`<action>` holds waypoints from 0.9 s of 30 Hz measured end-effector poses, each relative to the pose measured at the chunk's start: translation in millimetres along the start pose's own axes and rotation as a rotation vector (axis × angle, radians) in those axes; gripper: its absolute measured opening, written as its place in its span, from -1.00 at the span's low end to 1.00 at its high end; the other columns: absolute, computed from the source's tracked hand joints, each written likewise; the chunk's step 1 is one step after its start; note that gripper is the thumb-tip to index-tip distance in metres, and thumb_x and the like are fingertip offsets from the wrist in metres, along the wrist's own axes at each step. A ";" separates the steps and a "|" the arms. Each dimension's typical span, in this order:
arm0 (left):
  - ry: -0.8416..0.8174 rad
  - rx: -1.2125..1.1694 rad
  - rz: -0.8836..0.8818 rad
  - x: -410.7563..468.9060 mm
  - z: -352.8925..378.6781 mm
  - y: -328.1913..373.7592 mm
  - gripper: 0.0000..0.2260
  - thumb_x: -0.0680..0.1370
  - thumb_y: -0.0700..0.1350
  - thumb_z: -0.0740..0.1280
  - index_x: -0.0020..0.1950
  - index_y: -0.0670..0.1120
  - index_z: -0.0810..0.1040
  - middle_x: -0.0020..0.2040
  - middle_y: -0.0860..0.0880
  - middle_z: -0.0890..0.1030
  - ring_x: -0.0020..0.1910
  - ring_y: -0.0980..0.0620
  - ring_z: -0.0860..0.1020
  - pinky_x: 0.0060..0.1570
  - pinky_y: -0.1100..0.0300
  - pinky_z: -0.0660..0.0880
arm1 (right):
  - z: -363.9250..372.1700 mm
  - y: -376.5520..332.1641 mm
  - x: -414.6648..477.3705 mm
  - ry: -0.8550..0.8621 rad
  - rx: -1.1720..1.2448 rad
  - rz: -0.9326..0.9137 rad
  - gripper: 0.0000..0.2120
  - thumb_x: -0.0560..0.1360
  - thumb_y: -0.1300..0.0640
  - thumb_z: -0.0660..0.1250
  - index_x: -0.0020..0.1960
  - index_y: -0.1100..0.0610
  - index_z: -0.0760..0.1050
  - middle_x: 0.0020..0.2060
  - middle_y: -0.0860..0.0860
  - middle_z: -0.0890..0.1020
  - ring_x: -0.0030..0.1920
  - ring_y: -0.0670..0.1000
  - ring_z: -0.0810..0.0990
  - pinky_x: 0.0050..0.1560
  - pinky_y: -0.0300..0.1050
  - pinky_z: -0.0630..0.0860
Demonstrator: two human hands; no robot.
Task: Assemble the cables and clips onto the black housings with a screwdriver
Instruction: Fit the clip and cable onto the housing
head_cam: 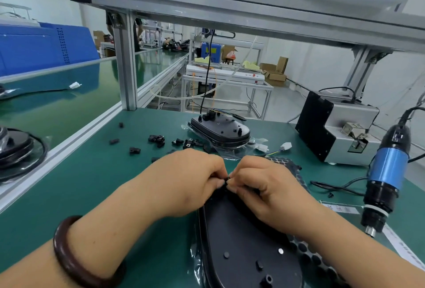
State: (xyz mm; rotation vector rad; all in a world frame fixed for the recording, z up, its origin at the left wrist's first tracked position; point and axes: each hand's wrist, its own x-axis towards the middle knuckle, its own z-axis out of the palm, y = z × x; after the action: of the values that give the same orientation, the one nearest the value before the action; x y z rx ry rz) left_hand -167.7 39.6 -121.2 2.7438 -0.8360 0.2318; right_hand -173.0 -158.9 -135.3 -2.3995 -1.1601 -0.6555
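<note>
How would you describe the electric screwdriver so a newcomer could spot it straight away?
Start at the green mat and look to its right edge, in front of the grey and black machine. The electric screwdriver hangs there upright on a black cord, tip down. Its bright blue band sets it apart from the black parts nearby.
</note>
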 end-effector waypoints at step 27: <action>0.264 -0.150 -0.265 -9.7 28.4 11.1 -0.73 0.38 0.38 0.31 0.00 0.33 0.58 -0.20 0.41 0.53 -0.15 0.32 0.50 -0.18 0.32 0.49 | -120.7 70.3 -106.8 0.975 0.639 1.457 -0.65 0.49 -0.12 0.36 0.10 0.12 0.46 -0.09 0.08 0.50 -0.10 0.05 0.48 0.03 0.06 0.46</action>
State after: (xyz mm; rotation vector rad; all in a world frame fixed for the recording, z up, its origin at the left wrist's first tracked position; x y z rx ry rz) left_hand -179.8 27.5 -148.2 2.5726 -0.3998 0.4451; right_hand -203.7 -329.8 -107.6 -1.3899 0.6961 -0.5888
